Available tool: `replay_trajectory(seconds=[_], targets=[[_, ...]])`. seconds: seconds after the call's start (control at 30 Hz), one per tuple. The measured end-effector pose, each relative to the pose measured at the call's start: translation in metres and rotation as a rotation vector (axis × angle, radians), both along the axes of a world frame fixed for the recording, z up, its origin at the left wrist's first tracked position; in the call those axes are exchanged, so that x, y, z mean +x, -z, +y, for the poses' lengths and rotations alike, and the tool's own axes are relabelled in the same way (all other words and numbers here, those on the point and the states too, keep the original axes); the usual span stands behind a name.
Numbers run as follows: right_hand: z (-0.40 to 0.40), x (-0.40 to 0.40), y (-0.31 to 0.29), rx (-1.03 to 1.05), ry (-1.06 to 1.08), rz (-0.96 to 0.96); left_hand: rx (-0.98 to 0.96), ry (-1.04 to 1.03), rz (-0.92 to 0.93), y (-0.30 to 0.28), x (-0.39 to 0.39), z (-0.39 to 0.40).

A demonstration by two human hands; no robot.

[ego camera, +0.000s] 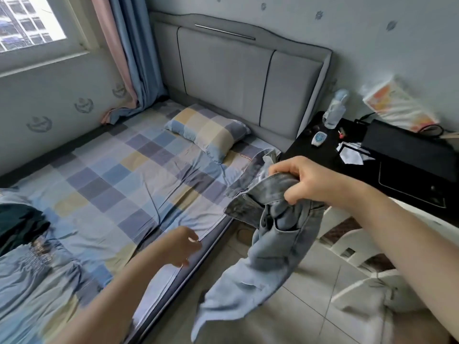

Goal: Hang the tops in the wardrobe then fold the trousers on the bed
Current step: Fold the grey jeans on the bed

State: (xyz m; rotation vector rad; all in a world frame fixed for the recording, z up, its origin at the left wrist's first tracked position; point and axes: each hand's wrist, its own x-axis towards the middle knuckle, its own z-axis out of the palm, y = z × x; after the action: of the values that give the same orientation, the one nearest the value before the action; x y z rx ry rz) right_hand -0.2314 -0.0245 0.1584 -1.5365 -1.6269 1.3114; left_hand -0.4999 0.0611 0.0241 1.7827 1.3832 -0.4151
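My right hand (305,181) grips the waistband of light blue jeans (268,244), held in the air beside the bed. The legs hang down over the tiled floor and look blurred. My left hand (180,245) hovers with loosely curled fingers and holds nothing, above the bed's (119,175) near edge, left of the jeans. The bed has a checked blue, purple and yellow sheet. A dark green garment (19,224) and a blue-grey one (37,274) lie at the bed's left end.
A checked pillow (208,131) lies by the grey headboard (236,78). A black bedside table (387,157) at right carries a bottle (335,110), a black bag and small items. A white chair (357,247) stands on the floor under my right arm. Curtains hang at back left.
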Motion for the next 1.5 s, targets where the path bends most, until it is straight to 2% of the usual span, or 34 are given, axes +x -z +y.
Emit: replay_trajectory(seconds=[0.07,0.17,0.27,0.37,0.43,0.53,0.6,0.7,0.77,0.87,0.93,1.0,1.1,1.27,1.33,1.4,1.5], targets=[[-0.005,0.007,-0.015,0.018,-0.027,-0.042,0.247,0.038,-0.143,0.007,0.011,0.016],[-0.017,0.015,-0.036,0.064,-0.048,-0.092,0.391,0.161,-0.299,0.022,0.039,0.022],[-0.03,0.016,-0.052,0.103,-0.077,-0.096,0.52,0.26,-0.212,0.042,0.06,0.012],[-0.041,0.019,-0.06,0.123,-0.095,-0.156,0.759,0.309,-0.148,0.06,0.056,0.009],[-0.044,0.024,-0.062,0.118,-0.105,-0.206,0.847,0.349,-0.155,0.068,0.048,0.019],[-0.042,0.042,-0.06,0.066,-0.114,-0.357,0.952,0.524,-0.186,0.07,0.021,0.041],[-0.039,0.059,-0.05,0.006,-0.108,-0.519,0.961,0.657,-0.299,0.066,-0.006,0.052],[-0.033,0.076,-0.023,-0.081,-0.102,-0.673,0.848,0.82,-0.381,0.043,-0.043,0.057],[-0.023,0.077,-0.005,-0.061,-0.074,-0.712,0.949,1.042,-0.419,0.031,-0.056,0.058],[-0.002,0.072,0.017,0.008,-0.041,-0.72,0.921,1.215,-0.317,0.013,-0.07,0.062],[0.011,0.066,0.033,0.028,-0.056,-0.741,0.874,1.229,-0.115,0.005,-0.085,0.063],[0.024,0.06,0.046,0.05,-0.073,-0.752,0.799,1.186,0.042,-0.001,-0.1,0.062],[0.049,0.045,0.058,0.058,-0.123,-0.736,0.735,1.025,0.103,-0.003,-0.127,0.064],[0.088,0.021,0.053,0.025,-0.215,-0.716,0.593,0.985,0.255,-0.007,-0.16,0.065],[0.107,0.014,0.052,0.036,-0.244,-0.696,0.483,0.815,0.155,-0.016,-0.168,0.071],[0.129,0.012,0.052,0.027,-0.28,-0.68,0.367,0.56,-0.027,-0.027,-0.177,0.08],[0.166,0.014,0.046,0.011,-0.337,-0.651,0.334,0.256,-0.228,-0.044,-0.194,0.103]])
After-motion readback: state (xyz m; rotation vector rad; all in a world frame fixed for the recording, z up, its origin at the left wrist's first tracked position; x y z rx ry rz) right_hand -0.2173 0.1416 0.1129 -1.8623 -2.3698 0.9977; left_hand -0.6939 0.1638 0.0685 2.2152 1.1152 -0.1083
